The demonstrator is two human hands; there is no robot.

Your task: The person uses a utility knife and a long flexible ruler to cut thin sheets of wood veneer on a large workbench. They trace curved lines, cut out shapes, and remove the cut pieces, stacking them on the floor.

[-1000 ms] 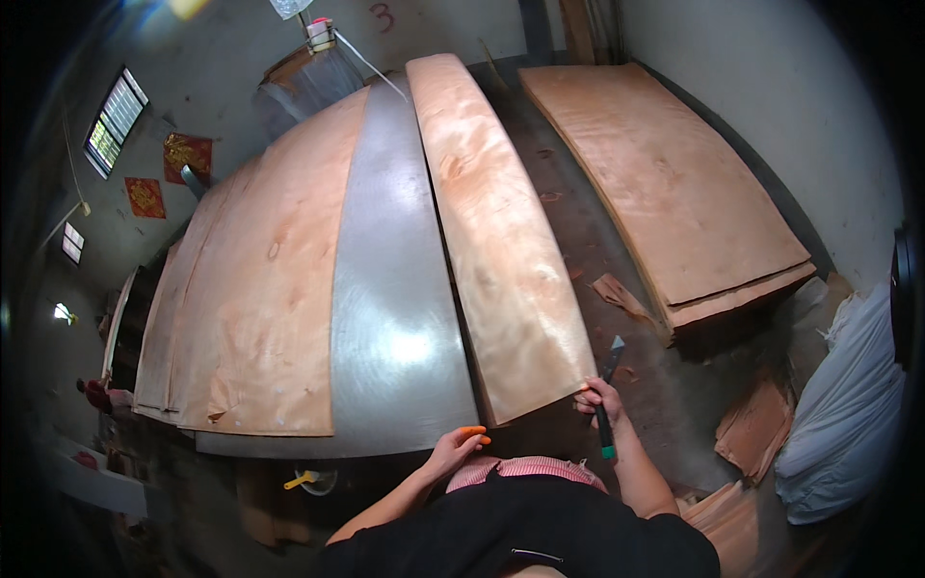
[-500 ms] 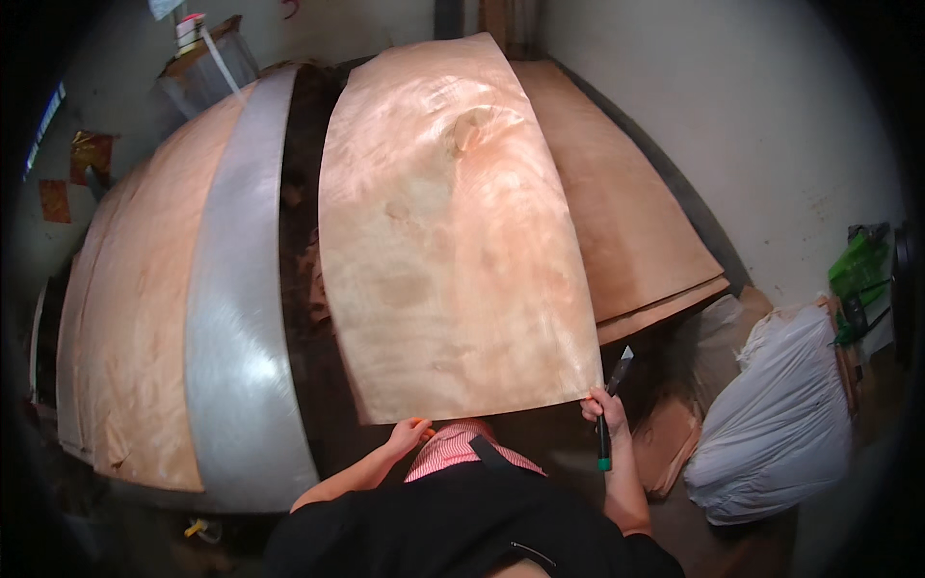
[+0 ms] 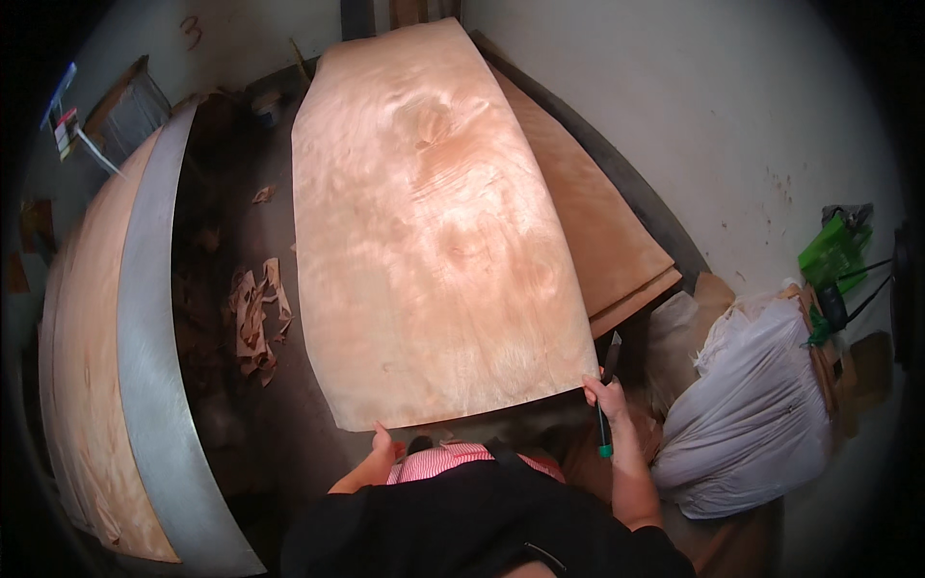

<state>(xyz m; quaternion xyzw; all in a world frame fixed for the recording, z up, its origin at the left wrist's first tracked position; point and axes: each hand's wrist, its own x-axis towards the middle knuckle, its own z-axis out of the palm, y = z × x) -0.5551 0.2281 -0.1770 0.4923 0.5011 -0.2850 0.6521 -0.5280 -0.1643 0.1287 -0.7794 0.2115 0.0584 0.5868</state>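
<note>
The veneer sheet [image 3: 434, 222] is now occupying frame centre, having swung right off the metal surface [image 3: 145, 366]. The left hand [image 3: 383, 448] is gripping its near edge; the right hand [image 3: 605, 393] is gripping its corner alongside a green-tipped knife [image 3: 607, 395]. A white sack [image 3: 752, 405] is sitting lower right, contents hidden.

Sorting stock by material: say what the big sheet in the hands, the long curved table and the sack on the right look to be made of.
Big sheet: thin wood veneer, it seems, unfinished; pale pink-brown with swirling grain and a knot.
Table: probably sheet metal; grey, smooth, with a dull sheen.
Sack: likely plastic or woven fabric; whitish, creased and slumped, too blurred to tell which.
</note>
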